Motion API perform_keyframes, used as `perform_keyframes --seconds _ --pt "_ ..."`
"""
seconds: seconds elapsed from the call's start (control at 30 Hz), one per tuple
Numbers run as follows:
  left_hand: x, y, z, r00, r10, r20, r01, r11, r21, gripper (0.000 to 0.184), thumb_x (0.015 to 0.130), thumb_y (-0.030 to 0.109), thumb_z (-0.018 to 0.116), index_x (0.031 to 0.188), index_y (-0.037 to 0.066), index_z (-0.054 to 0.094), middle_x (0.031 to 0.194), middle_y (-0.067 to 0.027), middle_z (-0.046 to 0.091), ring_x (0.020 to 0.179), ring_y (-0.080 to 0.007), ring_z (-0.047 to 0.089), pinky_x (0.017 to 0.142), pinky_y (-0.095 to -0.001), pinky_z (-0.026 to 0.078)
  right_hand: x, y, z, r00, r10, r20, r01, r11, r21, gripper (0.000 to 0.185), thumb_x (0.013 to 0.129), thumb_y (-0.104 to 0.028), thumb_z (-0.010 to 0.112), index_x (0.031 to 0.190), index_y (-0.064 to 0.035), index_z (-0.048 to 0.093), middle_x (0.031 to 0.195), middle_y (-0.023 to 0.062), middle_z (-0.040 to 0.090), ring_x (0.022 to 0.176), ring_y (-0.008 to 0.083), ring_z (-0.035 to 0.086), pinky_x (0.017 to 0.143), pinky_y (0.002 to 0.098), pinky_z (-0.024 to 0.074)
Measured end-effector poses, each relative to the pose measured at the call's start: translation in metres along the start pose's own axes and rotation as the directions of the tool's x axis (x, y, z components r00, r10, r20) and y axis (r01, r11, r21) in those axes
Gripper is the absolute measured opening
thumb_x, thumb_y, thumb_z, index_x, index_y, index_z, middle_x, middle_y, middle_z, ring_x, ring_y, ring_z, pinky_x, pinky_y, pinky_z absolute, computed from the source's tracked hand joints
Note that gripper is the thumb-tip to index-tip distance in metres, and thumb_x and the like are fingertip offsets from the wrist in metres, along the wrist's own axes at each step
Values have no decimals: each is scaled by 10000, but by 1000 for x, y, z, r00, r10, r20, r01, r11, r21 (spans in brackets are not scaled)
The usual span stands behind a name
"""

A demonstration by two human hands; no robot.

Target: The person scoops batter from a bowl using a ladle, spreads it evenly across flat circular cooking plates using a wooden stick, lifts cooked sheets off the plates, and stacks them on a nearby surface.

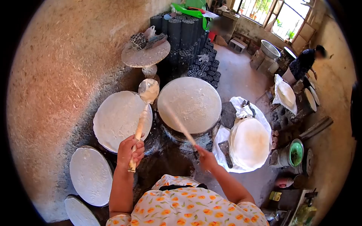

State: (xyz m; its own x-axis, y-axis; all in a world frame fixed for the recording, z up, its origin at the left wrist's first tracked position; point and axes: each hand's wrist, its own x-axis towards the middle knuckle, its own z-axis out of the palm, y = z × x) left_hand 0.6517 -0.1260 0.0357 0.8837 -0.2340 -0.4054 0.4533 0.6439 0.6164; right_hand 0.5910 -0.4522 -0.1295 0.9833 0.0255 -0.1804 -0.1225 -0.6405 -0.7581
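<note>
My left hand (pixel 130 150) is wrapped round the wooden handle of a ladle (pixel 149 90). Its bowl, coated in pale batter, is raised near the gap between two large round griddles. My right hand (pixel 206 159) grips a wooden stick (pixel 181 126), blurred by motion, whose far end reaches over the right griddle (pixel 189 103). A pale, floury layer covers that griddle, and a similar one covers the left griddle (pixel 121 122) beyond my left hand. To the right of my right hand, a stack of thin round flatbreads (pixel 249 145) lies on white plastic.
Two more white-coated discs (pixel 90 176) lean at the lower left. Honeycomb coal briquettes (pixel 181 34) are stacked behind a round pedestal stand (pixel 147 54). Another person (pixel 303 66) bends by the right wall near more griddles. A green basin (pixel 296 153) stands at right.
</note>
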Motion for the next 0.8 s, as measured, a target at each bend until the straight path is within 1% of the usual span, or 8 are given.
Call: perform_keyframes --seconds 0.1,0.27,0.33,0.4,0.5,0.6,0.73,0.8 --pt "-3 3 -3 1000 5 -9 -5 1000 -11 337 874 104 419 1157 -79 423 671 -26 430 394 -57 366 295 -193 335 46 23 -19 908 -202 -367 187 979 -77 609 784 34 462 1365 -149 423 1201 206 581 1111 361 563 893 401 463" --pt "-10 10 -12 1000 15 -15 -15 1000 -10 333 873 104 412 1155 -73 424 668 -27 431 387 -58 362 294 -192 333 71 -2 -27 963 93 -255 -119 989 -87 625 773 34 451 1367 -157 427 1195 233 569 1098 364 570 900 394 461" --pt "-12 16 -15 999 22 -26 -22 1000 2 335 874 105 411 1157 -73 424 668 -27 432 384 -57 360 293 -191 331 54 -21 -29 996 -73 46 77 993 -95 625 762 47 462 1355 -152 447 1168 237 584 1056 365 594 876 377 472" --pt "-17 21 -23 999 37 -34 -37 999 -4 336 875 107 413 1158 -74 424 670 -26 434 381 -55 358 290 -190 327 55 -15 -33 999 -20 38 22 999 -46 627 758 58 473 1347 -158 461 1175 224 590 1061 359 594 876 360 469" --pt "-31 32 -28 993 100 -68 -102 995 -22 339 877 111 418 1160 -76 430 674 -19 434 381 -37 357 292 -177 318 63 -9 -25 917 11 -398 25 996 85 665 761 56 475 1376 -190 426 1196 228 578 1066 372 587 879 371 471" --pt "-51 44 -35 970 210 -119 -212 977 -4 343 885 111 420 1164 -88 444 677 -20 435 382 -37 364 296 -172 319 52 0 19 990 -57 -130 47 995 -83 690 760 61 470 1397 -193 391 1190 237 577 1059 389 584 873 379 475" --pt "-92 55 -43 917 345 -199 -355 935 -16 360 905 128 419 1188 -94 437 686 -17 436 389 -34 364 288 -171 323 48 -34 16 996 -56 62 49 992 119 689 775 53 462 1408 -206 373 1187 218 587 981 322 631 848 367 488" --pt "-117 52 -44 853 435 -288 -443 896 42 352 909 126 411 1183 -93 440 685 -16 433 387 -31 356 287 -168 323 66 -34 20 926 -371 -70 375 926 47 682 807 38 451 1427 -224 338 1024 192 653 760 242 649 701 342 522"
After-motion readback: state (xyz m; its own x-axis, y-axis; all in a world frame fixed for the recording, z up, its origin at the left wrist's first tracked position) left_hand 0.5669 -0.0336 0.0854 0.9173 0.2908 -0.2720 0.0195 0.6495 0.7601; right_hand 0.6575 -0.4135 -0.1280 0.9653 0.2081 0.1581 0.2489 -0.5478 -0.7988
